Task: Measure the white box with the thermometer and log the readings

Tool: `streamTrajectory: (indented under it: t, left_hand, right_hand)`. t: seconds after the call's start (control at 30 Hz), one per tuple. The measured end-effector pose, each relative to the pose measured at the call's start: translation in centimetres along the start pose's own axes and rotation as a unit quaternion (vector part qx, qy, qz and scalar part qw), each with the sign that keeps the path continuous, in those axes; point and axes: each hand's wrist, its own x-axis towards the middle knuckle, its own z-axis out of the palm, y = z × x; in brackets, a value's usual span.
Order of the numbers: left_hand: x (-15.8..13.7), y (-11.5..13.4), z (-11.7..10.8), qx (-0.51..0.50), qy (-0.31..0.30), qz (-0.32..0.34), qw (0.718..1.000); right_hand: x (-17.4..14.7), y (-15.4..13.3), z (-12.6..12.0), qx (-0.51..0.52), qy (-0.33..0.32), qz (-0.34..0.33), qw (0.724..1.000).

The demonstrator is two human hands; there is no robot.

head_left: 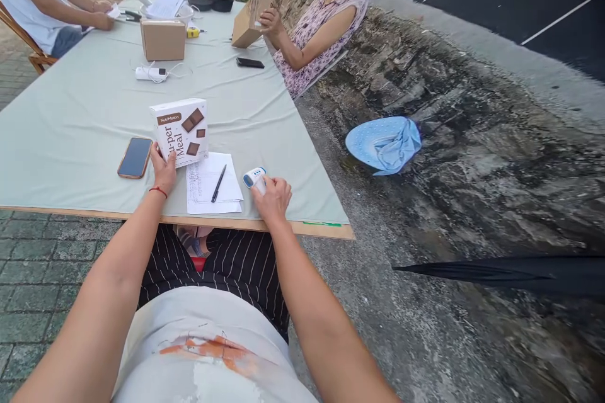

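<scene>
The left hand (pixel 164 173) holds a box (pixel 188 129) reading "NutriMotion" and "u-per Meal"; the right hand (pixel 274 198) grips a gadget (pixel 256 176).

The person's 2 arms, bare along all that shows, stretch forward from the lower edge of the view, slanting inward toward each other. The left arm (pixel 116 271) runs up and to the right, and its left hand (pixel 164 172) is in a grasp, thumb and index finger spread apart and pointing away from the body. The right arm (pixel 314 302) runs up and to the left. Its right hand (pixel 275 200) is closed in a grip, back of the hand upward, fingers curled. The 2 hands are well apart, the left reaching slightly farther forward.
</scene>
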Motion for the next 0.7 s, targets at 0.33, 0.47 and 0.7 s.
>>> streamTrajectory:
  t: [0.33, 0.47, 0.7]
  left_hand:
    - [-2.9, 1.0, -2.9, 0.124, -0.018, -0.013, 0.992]
    - [-7.2, 3.5, -3.4, 0.311, -0.064, -0.007, 0.948]
    - [-10.5, 7.5, -1.3, 0.427, -0.12, -0.04, 0.895]
  right_hand:
    - [2.5, -6.6, 2.5, -0.041, -0.13, -0.207, 0.969]
    - [3.4, -6.3, 2.7, -0.073, -0.155, -0.258, 0.951]
    - [2.1, -4.9, 2.2, 0.059, -0.094, -0.306, 0.946]
